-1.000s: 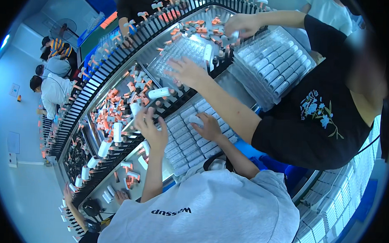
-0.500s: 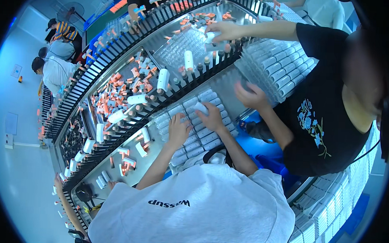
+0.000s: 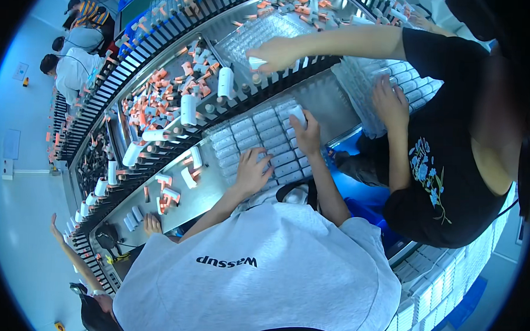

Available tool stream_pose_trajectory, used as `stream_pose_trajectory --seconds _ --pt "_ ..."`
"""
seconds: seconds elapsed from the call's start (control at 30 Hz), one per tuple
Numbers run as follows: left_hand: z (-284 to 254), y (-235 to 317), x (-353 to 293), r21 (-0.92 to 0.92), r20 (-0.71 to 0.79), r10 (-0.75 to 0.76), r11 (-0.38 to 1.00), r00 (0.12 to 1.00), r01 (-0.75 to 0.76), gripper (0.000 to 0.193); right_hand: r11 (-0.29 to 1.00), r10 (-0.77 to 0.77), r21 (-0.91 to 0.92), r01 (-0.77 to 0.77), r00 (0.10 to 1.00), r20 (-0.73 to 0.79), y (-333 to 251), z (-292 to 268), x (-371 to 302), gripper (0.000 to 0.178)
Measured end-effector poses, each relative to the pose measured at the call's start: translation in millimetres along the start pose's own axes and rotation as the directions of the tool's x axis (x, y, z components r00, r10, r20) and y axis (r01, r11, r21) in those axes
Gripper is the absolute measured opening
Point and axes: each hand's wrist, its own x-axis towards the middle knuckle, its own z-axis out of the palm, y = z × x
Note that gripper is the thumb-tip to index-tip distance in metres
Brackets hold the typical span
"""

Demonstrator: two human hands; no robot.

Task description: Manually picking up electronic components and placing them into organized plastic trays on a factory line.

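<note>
A clear plastic tray of white rounded casings (image 3: 241, 128) lies before me on the metal table, in several rows. My left hand (image 3: 254, 171) lies over the near middle of the tray, fingers spread on the casings, with none visibly gripped. At the tray's far right corner, my right hand (image 3: 307, 135) pinches one white casing (image 3: 296, 114) between thumb and fingers. That casing is tilted, at or just above the last row; whether it touches the tray is hard to tell.
A curved conveyor (image 3: 244, 93) with black pegs carries white casings past the tray. Orange and grey parts (image 3: 156, 100) fill a metal bin beyond. On the right, a co-worker's hand (image 3: 390, 103) reaches over stacked trays (image 3: 358, 90); their other hand (image 3: 277, 54) holds a white piece above the conveyor.
My right hand has carried the casing to the tray's far right corner. My left hand has shifted right along the tray. The co-worker's outstretched hand has moved left; conveyor pieces have advanced.
</note>
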Motion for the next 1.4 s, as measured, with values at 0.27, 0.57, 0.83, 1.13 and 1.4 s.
stream_pose_trajectory --seconds 0.27,0.57,0.83,1.13,1.4 --pt "10.7 21.8 25.8 -0.007 0.156 0.008 1.000 0.988 -0.007 0.027 1.000 0.005 -0.018 -0.004 0.999 0.043 -2.9 7.0 -1.0 0.033" --pt "-47.2 25.6 45.8 -0.422 0.294 -0.336 0.794 0.895 0.437 0.042 0.996 -0.035 -0.085 0.035 0.999 0.009 -15.8 3.7 -0.9 0.037" --pt "-190.7 -35.3 158.7 0.019 -0.365 -0.095 0.994 0.926 0.110 0.036 0.970 -0.239 -0.092 0.226 0.955 -0.174 -96.4 35.1 56.8 0.033" --pt "-180.7 -67.5 115.6 0.241 -0.166 -0.265 0.923 0.950 0.299 0.037 0.837 -0.497 -0.180 0.517 0.855 0.145 -150.2 78.3 101.8 0.037" --pt "-197.2 -89.1 63.5 0.198 -0.340 -0.348 0.882 0.874 0.428 0.035 0.493 -0.511 -0.107 0.863 0.387 0.768 -196.1 121.6 124.8 0.044"
